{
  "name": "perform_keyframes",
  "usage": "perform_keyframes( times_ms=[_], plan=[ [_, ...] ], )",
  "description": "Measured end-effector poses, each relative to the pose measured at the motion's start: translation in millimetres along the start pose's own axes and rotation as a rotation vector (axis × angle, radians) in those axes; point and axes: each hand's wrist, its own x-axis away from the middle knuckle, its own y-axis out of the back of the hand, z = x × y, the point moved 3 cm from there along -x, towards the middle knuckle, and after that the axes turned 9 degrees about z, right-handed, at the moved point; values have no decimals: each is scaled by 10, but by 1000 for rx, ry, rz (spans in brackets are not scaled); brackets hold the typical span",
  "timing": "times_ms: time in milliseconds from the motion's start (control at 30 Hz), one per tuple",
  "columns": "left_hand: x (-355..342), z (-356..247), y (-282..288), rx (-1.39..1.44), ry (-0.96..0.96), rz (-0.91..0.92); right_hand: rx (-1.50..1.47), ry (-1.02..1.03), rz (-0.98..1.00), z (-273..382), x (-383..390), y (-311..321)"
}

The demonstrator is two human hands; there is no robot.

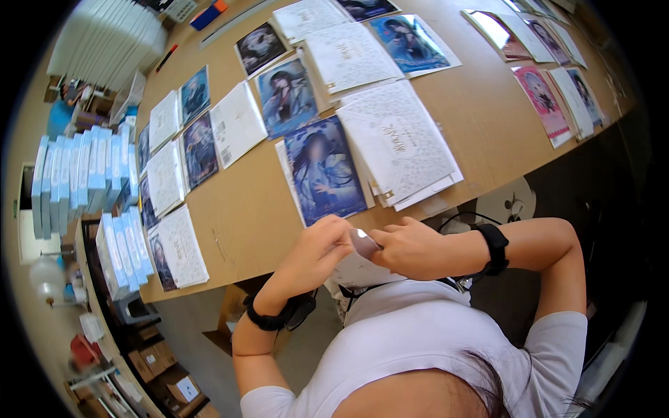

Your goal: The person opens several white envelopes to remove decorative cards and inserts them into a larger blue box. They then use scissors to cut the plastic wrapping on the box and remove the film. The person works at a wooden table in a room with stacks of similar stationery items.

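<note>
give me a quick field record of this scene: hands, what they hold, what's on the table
left hand: raised close to the chest, fingers pinching a small pale sheet
right hand: meets the left one, gripping the same sheet
held item: small pale sheet, mostly hidden by the fingers
wrists: black wristband on the right, black band on the left
table: wooden table with rows of illustrated blue prints and white patterned folders
left side: stacked light blue boxes
</note>
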Motion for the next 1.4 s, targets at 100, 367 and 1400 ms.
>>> perform_keyframes(
  times_ms=[100, 367, 1400],
  plan=[
    [-38, -80, 35, 38, 21, -12, 56, 32, -159, -22, 31, 4],
    [-127, -39, 47, 44, -37, 55, -113, 45, -39, -92, 60, 25],
    [-108, 116, 76, 237, 78, 63, -310, 65, -10, -175, 123, 193]
  ],
)
